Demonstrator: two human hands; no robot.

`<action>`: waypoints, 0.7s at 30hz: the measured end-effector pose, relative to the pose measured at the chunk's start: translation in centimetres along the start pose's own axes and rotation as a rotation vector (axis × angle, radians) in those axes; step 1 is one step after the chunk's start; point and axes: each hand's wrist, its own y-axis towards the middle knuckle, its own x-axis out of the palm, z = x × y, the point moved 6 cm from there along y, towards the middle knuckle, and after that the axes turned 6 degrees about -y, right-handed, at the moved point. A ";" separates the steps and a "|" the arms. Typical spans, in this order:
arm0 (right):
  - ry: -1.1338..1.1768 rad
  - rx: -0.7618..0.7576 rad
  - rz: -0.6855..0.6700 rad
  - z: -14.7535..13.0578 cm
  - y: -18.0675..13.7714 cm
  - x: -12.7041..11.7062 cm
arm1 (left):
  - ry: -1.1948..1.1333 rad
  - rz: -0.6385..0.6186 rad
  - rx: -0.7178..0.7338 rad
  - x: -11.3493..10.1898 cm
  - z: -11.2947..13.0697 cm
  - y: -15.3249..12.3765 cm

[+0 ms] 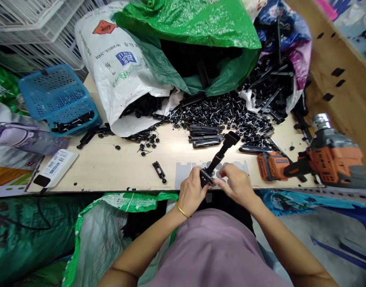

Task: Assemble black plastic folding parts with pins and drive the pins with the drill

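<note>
My left hand (192, 190), with a gold bangle on its wrist, is closed around the lower end of a black plastic jointed arm (220, 153). That arm tilts up and to the right over the table's front edge and ends in a flat, wider head. Just right of its lower end is my right hand (238, 185), thumb and forefinger apart and close to the part; I see nothing between them. Grey round-marked sheet (183, 173) lies beneath the hands. A small black linkage piece (159, 172) lies on the table to the left.
Black-headed screws (212, 113) are heaped behind, beside stacked black bars (205, 136). An orange cordless drill (335, 157) lies at right. Green bag (188, 28), white sack (111, 71), blue basket (59, 93), purple bottle (30, 137) and white box (55, 168) surround the work area.
</note>
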 end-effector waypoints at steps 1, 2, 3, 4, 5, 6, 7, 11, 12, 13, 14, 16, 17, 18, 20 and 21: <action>-0.085 -0.086 -0.049 -0.6 -0.5 0.7 | 0.015 -0.003 -0.005 0.1 0.0 0.0; -0.150 -0.146 -0.074 -1.1 -0.9 1.4 | 0.031 -0.007 -0.009 0.2 0.0 -0.1; -0.199 -0.170 -0.079 -1.5 -1.2 2.1 | 0.051 -0.012 -0.016 0.4 0.0 -0.1; -0.234 -0.161 -0.072 -1.7 -1.4 2.6 | 0.072 -0.014 -0.028 0.6 0.0 -0.2; -0.250 -0.135 -0.064 -1.8 -1.5 3.2 | 0.091 -0.016 -0.043 0.8 -0.1 -0.2; -0.250 -0.101 -0.062 -1.7 -1.6 3.6 | 0.100 -0.014 -0.060 1.0 -0.2 -0.2; -0.237 -0.062 -0.065 -1.6 -1.7 3.9 | 0.088 -0.015 -0.073 1.3 -0.4 -0.1; -0.194 -0.021 -0.161 -0.7 -1.0 3.2 | -0.240 -0.170 -0.080 2.9 -1.8 1.2; -0.210 -0.067 -0.169 -0.6 -0.6 2.4 | -0.380 -0.266 -0.087 3.4 -2.1 1.6; -0.231 -0.144 -0.173 -0.6 -0.1 1.4 | -0.523 -0.383 -0.098 3.9 -2.4 1.8; -0.250 -0.243 -0.183 -0.7 0.4 0.4 | -0.658 -0.511 -0.112 4.3 -2.5 2.0; -0.268 -0.456 -0.253 -0.9 0.9 -0.9 | -0.866 -0.792 -0.136 4.4 -2.2 1.7; -0.271 -0.538 -0.321 -0.7 0.8 -1.1 | -0.926 -0.936 -0.135 4.1 -1.8 1.3; -0.268 -0.585 -0.398 -0.5 0.7 -1.2 | -0.947 -1.063 -0.117 3.7 -1.3 0.8; -0.243 -0.560 -0.533 0.4 0.2 -0.8 | -0.852 -1.192 -0.017 2.3 -0.5 -0.2; -0.212 -0.496 -0.583 0.9 0.0 -0.6 | -0.742 -1.149 0.055 1.5 -0.3 -0.5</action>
